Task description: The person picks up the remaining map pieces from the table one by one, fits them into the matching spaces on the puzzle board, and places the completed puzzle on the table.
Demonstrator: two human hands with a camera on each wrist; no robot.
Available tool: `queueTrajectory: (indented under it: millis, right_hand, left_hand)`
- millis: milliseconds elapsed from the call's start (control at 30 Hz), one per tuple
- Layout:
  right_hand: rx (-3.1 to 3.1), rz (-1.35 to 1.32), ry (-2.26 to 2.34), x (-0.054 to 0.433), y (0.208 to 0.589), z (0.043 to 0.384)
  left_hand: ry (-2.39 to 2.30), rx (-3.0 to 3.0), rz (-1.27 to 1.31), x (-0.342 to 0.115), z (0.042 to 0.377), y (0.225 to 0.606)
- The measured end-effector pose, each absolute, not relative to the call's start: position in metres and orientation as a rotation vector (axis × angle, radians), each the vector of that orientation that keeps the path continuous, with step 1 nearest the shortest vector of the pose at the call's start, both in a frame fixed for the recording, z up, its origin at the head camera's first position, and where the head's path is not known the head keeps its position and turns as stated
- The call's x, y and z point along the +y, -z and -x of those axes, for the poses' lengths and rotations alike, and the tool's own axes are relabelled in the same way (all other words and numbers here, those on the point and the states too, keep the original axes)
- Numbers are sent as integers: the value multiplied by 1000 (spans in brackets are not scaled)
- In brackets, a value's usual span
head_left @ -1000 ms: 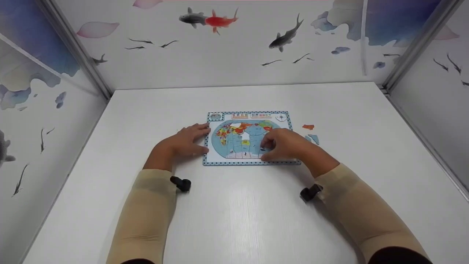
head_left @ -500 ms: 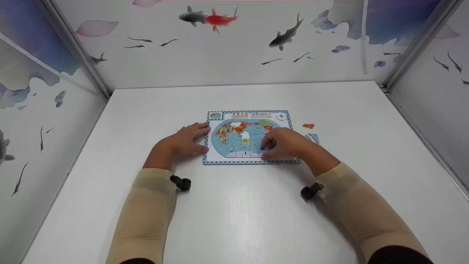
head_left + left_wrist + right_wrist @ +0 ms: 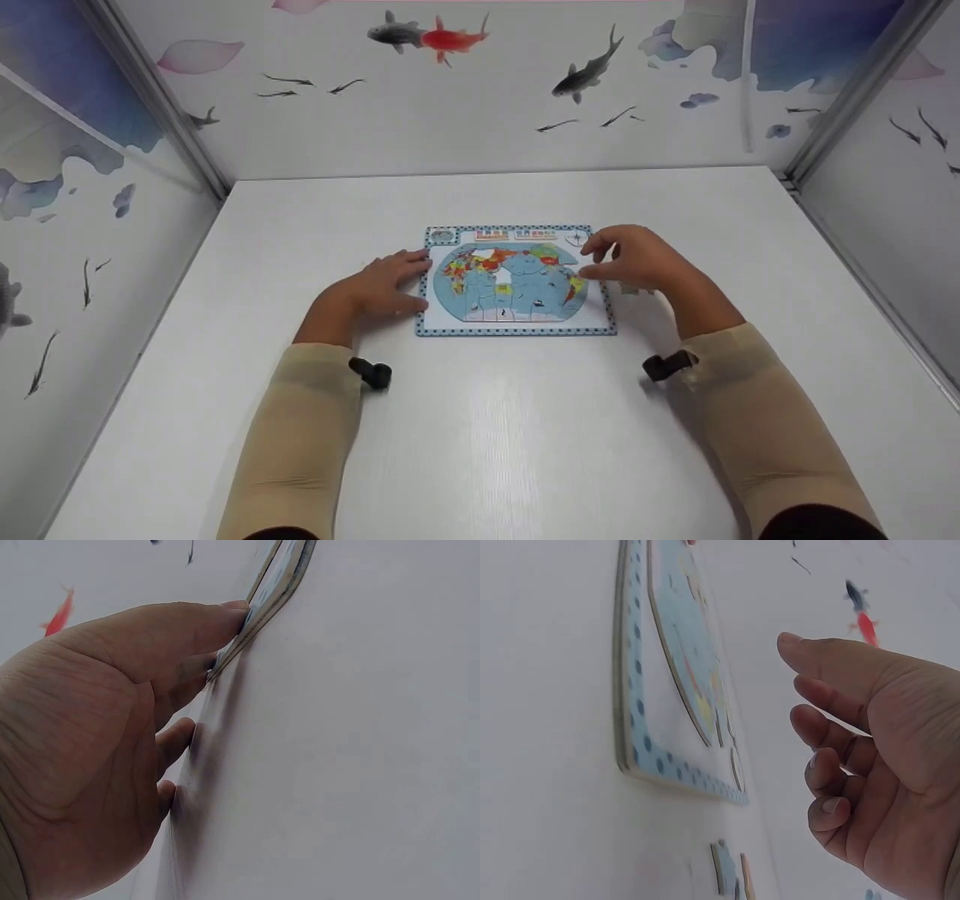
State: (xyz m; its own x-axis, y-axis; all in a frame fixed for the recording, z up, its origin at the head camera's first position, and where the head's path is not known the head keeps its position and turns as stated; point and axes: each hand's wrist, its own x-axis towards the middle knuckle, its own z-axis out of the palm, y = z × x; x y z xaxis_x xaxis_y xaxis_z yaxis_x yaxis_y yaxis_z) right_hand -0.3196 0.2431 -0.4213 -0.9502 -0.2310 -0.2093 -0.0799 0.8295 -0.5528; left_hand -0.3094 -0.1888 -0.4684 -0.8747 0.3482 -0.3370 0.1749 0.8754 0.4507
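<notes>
A world map jigsaw puzzle (image 3: 517, 328) with a blue dotted border lies flat on the table, most of its pieces fitted. White gaps show in the upper left and middle of the map, and another at its right edge. My left hand (image 3: 382, 289) rests at the board's left edge; in the left wrist view its thumb (image 3: 217, 624) touches the rim. Raised over the board's right edge, my right hand (image 3: 634, 259) has loosely bent fingers with nothing between them. Loose puzzle pieces (image 3: 721, 868), blue and orange, lie beside the board, mostly hidden under that hand in the head view.
The white table (image 3: 480, 435) is enclosed by white panels at the back (image 3: 480, 135) and sides, printed with fish and petals. Black wrist cameras sit at both sleeve cuffs, the right one (image 3: 667, 366) near the tabletop.
My right hand has lifted off the lower right of the map and moved up and right, leaving that part of the puzzle in sight. My left hand stays at the edge.
</notes>
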Motion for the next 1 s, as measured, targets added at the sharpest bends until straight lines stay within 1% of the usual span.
queueTrajectory:
  millis: [300,833,1000]
  right_hand:
    - [2771,65,837,282,421,334]
    - [2732,-100,898,309,441,347]
    - [2723,-99,867,314,449,349]
  left_hand:
    - [-565,2626,-390,-188,309,467]
    - [-567,2635,-387,-189,310,470]
    - [-565,2634,-380,-189,310,470]
